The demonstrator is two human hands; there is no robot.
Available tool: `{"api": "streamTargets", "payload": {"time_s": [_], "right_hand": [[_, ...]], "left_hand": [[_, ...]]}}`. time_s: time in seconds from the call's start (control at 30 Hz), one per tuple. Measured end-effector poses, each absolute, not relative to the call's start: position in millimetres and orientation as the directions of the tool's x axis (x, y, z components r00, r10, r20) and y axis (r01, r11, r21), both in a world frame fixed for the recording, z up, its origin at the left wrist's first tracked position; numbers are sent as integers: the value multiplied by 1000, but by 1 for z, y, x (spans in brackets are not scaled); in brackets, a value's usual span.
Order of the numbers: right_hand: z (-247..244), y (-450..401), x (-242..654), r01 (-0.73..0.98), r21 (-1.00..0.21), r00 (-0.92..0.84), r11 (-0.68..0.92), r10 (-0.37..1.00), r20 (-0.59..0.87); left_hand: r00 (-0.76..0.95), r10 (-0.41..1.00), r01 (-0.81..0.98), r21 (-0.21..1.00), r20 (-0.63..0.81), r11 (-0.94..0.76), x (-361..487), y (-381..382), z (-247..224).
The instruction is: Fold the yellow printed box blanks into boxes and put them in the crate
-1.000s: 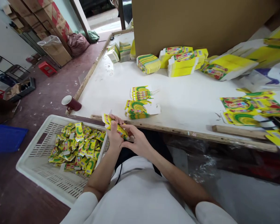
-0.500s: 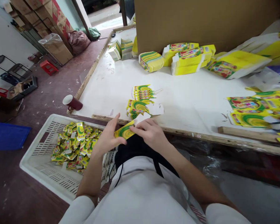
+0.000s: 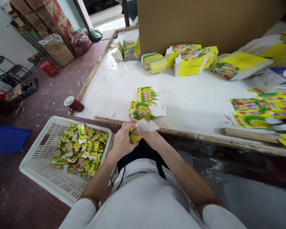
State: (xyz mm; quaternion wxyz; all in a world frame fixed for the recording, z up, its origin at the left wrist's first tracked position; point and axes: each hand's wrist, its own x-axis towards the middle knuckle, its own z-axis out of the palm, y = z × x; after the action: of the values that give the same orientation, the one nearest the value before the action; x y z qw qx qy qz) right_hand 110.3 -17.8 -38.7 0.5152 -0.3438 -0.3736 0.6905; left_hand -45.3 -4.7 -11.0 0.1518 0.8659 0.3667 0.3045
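A small yellow and green carton with white flaps is held between my two hands, in front of my waist at the table's near edge. My left hand is closed around its left end. On the other side, my right hand grips it, its fingers partly hidden behind a raised white flap. Just beyond my hands, a stack of flat yellow cartons lies on the white table. Behind that is a second small stack of cartons.
At the left, a white plastic basket holds many small yellow cartons. A maroon mug stands on the table's left corner. Bundles of cartons line a tall cardboard sheet. A wooden strip lies at the right edge.
My left hand has closed around the carton, where its fingers were spread before. Both hands have come together, and the carton's white flap now stands up over my right hand.
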Motion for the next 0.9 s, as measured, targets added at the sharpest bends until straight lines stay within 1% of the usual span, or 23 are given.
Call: {"api": "streamTargets", "payload": {"time_s": [0.07,0.1,0.17,0.23,0.3,0.37,0.43,0.5,0.57,0.63,0.7,0.77,0.9], "right_hand": [[-40,-20,109,-395,-915,-154,-81,988,-22],[-40,-22,108,-329,-944,-135,4,990,51],[-40,-27,108,-129,-969,-170,210,958,230],[-40,-30,110,102,-917,-232,386,905,355],[-41,-31,113,259,-847,-223,464,882,415],[-42,-30,119,332,-817,-145,471,881,450],[-44,-28,125,358,-817,-102,453,888,448],[-47,-27,131,366,-816,-151,448,894,423],[-48,-26,137,368,-805,-240,466,884,402],[-48,-25,142,367,-794,-287,485,871,399],[-45,-24,146,372,-782,-314,500,861,401],[-41,-25,146,392,-772,-321,500,861,395],[-34,-25,132,418,-800,-197,430,903,382]], "left_hand": [[547,758,549,531,355,-645,-48,-2,-12],[547,775,550,562,317,-618,-49,-1,-14],[560,786,535,609,264,-586,-50,3,-19],[555,788,511,637,268,-577,-49,5,-25],[506,814,505,667,286,-548,-48,6,-28],[433,861,553,676,267,-487,-48,5,-26],[410,883,630,629,228,-455,-50,5,-20],[426,882,693,555,202,-461,-56,5,-12],[437,882,730,501,180,-464,-62,6,-5],[443,883,748,479,155,-459,-65,8,0],[467,874,739,483,135,-469,-64,9,4],[493,858,718,488,148,-497,-59,8,6],[456,861,744,435,225,-507,-53,7,7]]}}
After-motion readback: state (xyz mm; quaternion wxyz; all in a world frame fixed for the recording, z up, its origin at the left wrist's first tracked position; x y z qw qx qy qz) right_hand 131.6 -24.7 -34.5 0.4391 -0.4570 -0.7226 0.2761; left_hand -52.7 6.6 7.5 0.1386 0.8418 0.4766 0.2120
